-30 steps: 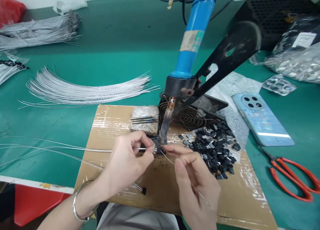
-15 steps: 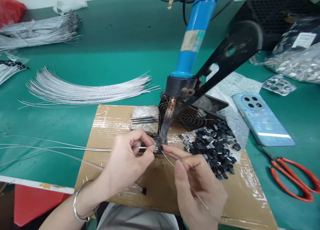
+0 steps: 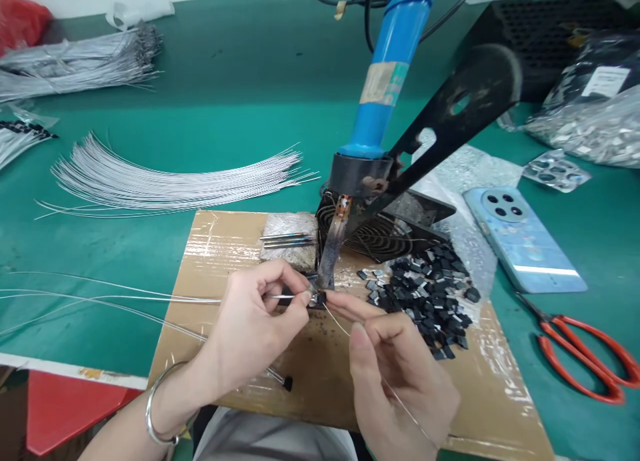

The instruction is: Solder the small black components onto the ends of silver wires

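Item: small black chip (image 3: 317,298), dark and square-edged, showing a bright metal glint on its face; I am seeing it lying on the taped cardboard sheet (image 3: 310,367) near that sheet's far edge, right under the iron tip (image 3: 327,264).

Left hand (image 3: 257,327): its grip is pinching a thin silver wire (image 3: 150,298) running off toward the surface's left edge, the wire's end meeting the chip.

Right hand (image 3: 395,374): its grip is pinching a fine solder strand (image 3: 340,322), feeding into the same spot.

Nearby: pile of black chips (image 3: 430,301) sitting toward the cardboard's right edge; fan of silver wires (image 3: 175,177) lying beyond its far-left corner.
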The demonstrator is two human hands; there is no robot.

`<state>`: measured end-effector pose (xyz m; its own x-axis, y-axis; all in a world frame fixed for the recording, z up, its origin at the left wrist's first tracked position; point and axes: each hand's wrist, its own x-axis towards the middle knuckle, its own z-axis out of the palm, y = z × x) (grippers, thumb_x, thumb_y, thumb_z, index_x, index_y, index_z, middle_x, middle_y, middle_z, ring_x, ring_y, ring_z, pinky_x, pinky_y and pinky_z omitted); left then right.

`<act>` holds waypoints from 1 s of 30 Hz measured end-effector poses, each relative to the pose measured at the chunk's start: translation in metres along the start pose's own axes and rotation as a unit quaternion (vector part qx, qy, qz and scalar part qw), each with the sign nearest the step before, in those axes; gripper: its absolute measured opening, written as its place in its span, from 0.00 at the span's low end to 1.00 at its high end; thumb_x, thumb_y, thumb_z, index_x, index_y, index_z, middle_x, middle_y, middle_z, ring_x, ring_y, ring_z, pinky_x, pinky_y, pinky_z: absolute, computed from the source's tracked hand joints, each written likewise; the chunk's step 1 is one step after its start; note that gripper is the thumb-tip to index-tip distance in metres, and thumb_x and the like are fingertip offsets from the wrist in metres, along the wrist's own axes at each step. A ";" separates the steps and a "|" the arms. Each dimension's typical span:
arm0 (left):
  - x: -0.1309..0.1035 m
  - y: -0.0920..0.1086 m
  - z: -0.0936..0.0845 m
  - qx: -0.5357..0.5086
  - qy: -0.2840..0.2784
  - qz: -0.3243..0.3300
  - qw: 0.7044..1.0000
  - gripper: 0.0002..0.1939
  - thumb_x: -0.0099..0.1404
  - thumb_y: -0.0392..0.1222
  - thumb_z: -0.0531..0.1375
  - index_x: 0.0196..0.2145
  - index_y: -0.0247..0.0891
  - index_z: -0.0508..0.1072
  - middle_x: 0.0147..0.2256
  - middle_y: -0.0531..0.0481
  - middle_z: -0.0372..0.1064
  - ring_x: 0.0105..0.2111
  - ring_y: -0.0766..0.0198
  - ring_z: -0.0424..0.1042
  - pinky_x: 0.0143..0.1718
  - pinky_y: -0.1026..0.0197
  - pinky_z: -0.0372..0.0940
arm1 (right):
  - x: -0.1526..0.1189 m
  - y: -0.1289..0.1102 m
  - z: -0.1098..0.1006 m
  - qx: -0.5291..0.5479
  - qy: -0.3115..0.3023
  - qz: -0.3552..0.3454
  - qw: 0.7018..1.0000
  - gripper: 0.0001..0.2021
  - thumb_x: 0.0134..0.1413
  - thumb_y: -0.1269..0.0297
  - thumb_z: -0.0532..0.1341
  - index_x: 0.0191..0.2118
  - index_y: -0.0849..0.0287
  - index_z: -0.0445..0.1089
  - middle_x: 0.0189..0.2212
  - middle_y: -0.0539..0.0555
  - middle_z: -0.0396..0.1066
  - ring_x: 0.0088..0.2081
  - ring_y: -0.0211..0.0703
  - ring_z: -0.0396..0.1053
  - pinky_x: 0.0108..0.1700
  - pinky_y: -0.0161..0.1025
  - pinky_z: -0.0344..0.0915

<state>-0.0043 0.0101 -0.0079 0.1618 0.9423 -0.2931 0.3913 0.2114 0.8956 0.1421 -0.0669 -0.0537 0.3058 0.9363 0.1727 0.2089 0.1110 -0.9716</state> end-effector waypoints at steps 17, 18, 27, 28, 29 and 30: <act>0.000 -0.003 -0.001 0.000 -0.006 -0.011 1.000 0.06 0.61 0.41 0.63 0.28 0.38 0.73 0.30 0.48 0.72 0.24 0.66 0.56 0.24 0.61 0.48 | 0.000 0.000 -0.001 -0.002 -0.009 0.021 1.000 0.09 0.68 0.71 0.60 0.33 0.54 0.65 0.49 0.55 0.82 0.51 0.44 0.81 0.54 0.41 0.77; 0.000 -0.003 -0.001 0.000 -0.007 -0.013 1.000 0.06 0.60 0.42 0.63 0.28 0.38 0.73 0.30 0.48 0.71 0.24 0.66 0.56 0.24 0.61 0.48 | -0.001 0.000 -0.001 -0.002 -0.009 0.018 1.000 0.09 0.68 0.71 0.60 0.33 0.54 0.65 0.48 0.56 0.82 0.51 0.45 0.81 0.54 0.42 0.78; -0.003 -0.007 0.001 0.010 -0.016 -0.008 1.000 0.06 0.61 0.41 0.63 0.27 0.38 0.73 0.32 0.47 0.74 0.26 0.65 0.61 0.26 0.61 0.52 | 0.003 0.001 -0.010 -0.011 0.021 0.026 0.999 0.10 0.69 0.68 0.62 0.32 0.55 0.67 0.44 0.54 0.83 0.46 0.42 0.81 0.49 0.35 0.76; -0.004 -0.011 0.000 0.015 -0.018 -0.008 1.000 0.06 0.61 0.41 0.63 0.28 0.38 0.73 0.32 0.46 0.75 0.26 0.65 0.62 0.26 0.61 0.53 | 0.004 0.002 -0.017 -0.014 0.048 0.037 0.998 0.11 0.68 0.66 0.63 0.32 0.55 0.68 0.40 0.54 0.82 0.42 0.41 0.82 0.45 0.34 0.77; -0.005 -0.015 -0.002 0.022 -0.018 -0.009 1.000 0.05 0.61 0.40 0.63 0.28 0.38 0.73 0.32 0.46 0.75 0.26 0.65 0.62 0.25 0.61 0.53 | 0.004 0.005 -0.025 -0.019 0.075 0.056 0.995 0.11 0.67 0.64 0.64 0.31 0.56 0.69 0.36 0.53 0.81 0.37 0.40 0.81 0.40 0.33 0.77; -0.007 -0.019 -0.003 0.031 -0.020 -0.010 0.999 0.05 0.61 0.40 0.62 0.28 0.38 0.73 0.33 0.47 0.76 0.25 0.65 0.61 0.25 0.61 0.52 | 0.004 0.009 -0.035 -0.026 0.098 0.078 0.992 0.12 0.66 0.62 0.66 0.30 0.56 0.70 0.33 0.53 0.80 0.30 0.38 0.78 0.33 0.31 0.76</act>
<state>-0.0158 0.0002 -0.0221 0.1890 0.9269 -0.3244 0.4501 0.2118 0.8675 0.1781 -0.0740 -0.0562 0.5117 0.8574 0.0544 0.1918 -0.0523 -0.9800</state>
